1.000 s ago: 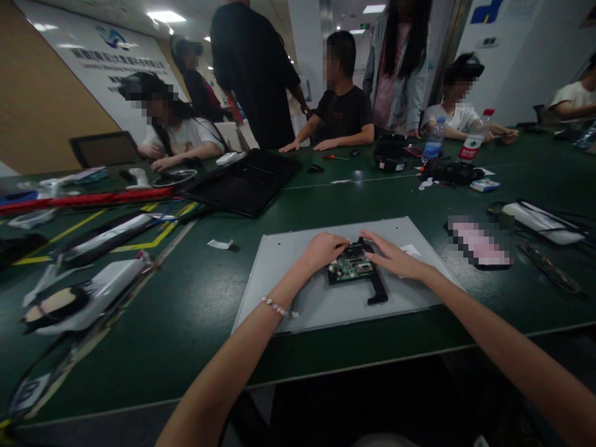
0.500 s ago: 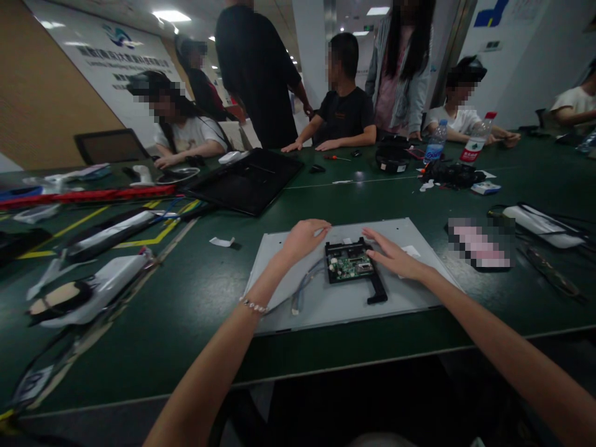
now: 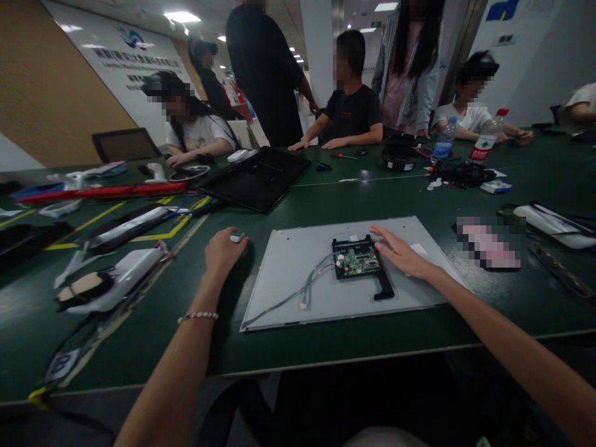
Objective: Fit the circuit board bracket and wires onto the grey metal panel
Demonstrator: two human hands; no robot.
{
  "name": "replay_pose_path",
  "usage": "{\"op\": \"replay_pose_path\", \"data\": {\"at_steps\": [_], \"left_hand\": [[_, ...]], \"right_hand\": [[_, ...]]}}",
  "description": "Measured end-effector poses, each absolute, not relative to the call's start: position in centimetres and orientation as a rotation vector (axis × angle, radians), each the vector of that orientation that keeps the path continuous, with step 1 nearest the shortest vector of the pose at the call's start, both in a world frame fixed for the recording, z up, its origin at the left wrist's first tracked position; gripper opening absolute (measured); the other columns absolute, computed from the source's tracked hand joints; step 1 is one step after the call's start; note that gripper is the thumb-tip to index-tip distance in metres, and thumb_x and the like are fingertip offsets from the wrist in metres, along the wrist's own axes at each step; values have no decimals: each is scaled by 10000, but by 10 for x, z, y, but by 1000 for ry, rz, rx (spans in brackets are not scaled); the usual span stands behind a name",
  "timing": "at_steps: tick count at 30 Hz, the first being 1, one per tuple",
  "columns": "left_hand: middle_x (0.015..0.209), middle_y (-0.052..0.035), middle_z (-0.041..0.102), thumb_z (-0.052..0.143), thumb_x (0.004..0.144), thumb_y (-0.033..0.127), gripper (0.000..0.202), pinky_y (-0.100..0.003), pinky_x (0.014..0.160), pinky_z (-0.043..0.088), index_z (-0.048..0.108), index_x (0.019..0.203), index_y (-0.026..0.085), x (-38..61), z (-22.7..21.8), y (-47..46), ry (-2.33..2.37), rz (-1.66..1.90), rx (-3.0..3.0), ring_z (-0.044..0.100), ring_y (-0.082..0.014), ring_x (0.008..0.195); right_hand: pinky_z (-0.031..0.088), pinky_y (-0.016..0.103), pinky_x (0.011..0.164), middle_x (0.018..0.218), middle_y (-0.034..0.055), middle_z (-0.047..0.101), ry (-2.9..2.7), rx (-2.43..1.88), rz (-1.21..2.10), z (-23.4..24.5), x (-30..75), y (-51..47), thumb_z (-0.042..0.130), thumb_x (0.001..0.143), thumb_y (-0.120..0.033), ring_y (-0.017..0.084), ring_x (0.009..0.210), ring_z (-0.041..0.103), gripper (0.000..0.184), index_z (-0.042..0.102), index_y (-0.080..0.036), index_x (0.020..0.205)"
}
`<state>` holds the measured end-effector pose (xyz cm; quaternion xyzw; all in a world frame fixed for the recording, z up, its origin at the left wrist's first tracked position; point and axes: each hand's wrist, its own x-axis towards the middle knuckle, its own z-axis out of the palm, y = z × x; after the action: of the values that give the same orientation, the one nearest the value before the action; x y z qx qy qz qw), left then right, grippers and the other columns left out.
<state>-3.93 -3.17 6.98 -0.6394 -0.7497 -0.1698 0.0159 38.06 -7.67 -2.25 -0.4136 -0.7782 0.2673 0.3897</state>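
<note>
- Grey panel [image 3: 294, 256] lies flat on the desk [image 3: 298, 208], probably for support
- Right hand [image 3: 404, 256], grip unclenched, is beside the black bracket [image 3: 384, 285], perhaps to steady it
- Left hand [image 3: 223, 253] is at a white scrap [image 3: 236, 238]; whether its grip grasps it, I cannot tell
- Green circuit board [image 3: 354, 266] sits in this bracket, on the panel, near thin cables [image 3: 309, 283]
</note>
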Motion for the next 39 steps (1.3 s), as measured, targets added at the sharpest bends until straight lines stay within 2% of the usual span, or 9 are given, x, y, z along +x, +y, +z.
{"op": "replay_pose_path", "data": {"at_steps": [4, 10, 14, 16, 20, 26, 31, 34, 39], "left_hand": [[1113, -146, 703, 450, 894, 307, 375, -330, 816, 490, 707, 1109, 140, -56, 58, -20, -2311, -424, -1950, 647, -268, 972], [1098, -125, 717, 392, 934, 323, 416, -353, 791, 486, 698, 1185, 193, -49, 62, -15, -2165, -389, -1883, 668, -292, 954], [1105, -90, 723, 412, 949, 298, 380, -343, 823, 489, 695, 1190, 216, -6, 77, -46, -1957, -467, -2019, 677, -263, 957], [1081, -76, 731, 412, 956, 266, 362, -339, 847, 491, 709, 1158, 214, 22, 80, -71, -1813, -457, -2178, 676, -248, 965], [1061, -107, 730, 433, 915, 120, 336, -372, 893, 487, 714, 1098, 150, 69, 71, -125, -1550, -309, -2421, 680, -251, 949], [1077, -113, 726, 441, 887, 34, 310, -378, 964, 470, 701, 1015, 143, 94, 41, -161, -1532, -289, -2554, 678, -233, 1003], [1101, -122, 718, 467, 940, 171, 239, -445, 994, 444, 676, 1053, 141, 95, 30, -167, -1592, -427, -2534, 664, -252, 1049], [1086, -109, 722, 439, 974, 266, 269, -432, 1004, 435, 670, 1056, 155, 94, 32, -168, -1601, -570, -2514, 669, -239, 1026], [1082, -104, 719, 396, 972, 224, 301, -377, 941, 464, 638, 1135, 155, 90, 37, -161, -1758, -602, -2346, 671, -240, 975]], "right_hand": [[320, 513, 1139, 1489, 74, 454, -1987, -1069, 662, -22, 381, -77, 399, 995, -473, 251, 1375, 415, 555, 267, -329, 1515], [329, 525, 1130, 1488, 71, 454, -2004, -1093, 629, -20, 382, -78, 392, 997, -462, 257, 1378, 408, 551, 260, -329, 1515], [337, 532, 1127, 1494, 57, 444, -2018, -1094, 591, -15, 382, -81, 397, 993, -465, 263, 1378, 406, 545, 271, -347, 1510], [335, 521, 1132, 1491, 51, 448, -2027, -1090, 572, -13, 381, -83, 393, 995, -461, 256, 1377, 407, 535, 279, -351, 1506], [317, 512, 1145, 1481, 58, 463, -2055, -1090, 524, -13, 382, -83, 397, 991, -459, 256, 1369, 417, 534, 299, -335, 1501], [314, 521, 1145, 1479, 73, 464, -2090, -1096, 495, -12, 383, -84, 389, 992, -469, 261, 1367, 419, 540, 298, -318, 1503], [315, 524, 1146, 1501, 55, 440, -2106, -1113, 511, -12, 383, -83, 390, 989, -475, 262, 1379, 405, 541, 293, -339, 1504], [314, 519, 1148, 1509, 51, 431, -2107, -1132, 525, -12, 383, -84, 393, 986, -483, 263, 1383, 397, 548, 295, -335, 1505], [291, 506, 1164, 1515, 43, 424, -2113, -1137, 539, -9, 383, -86, 387, 991, -479, 255, 1390, 385, 549, 280, -343, 1512]]}}
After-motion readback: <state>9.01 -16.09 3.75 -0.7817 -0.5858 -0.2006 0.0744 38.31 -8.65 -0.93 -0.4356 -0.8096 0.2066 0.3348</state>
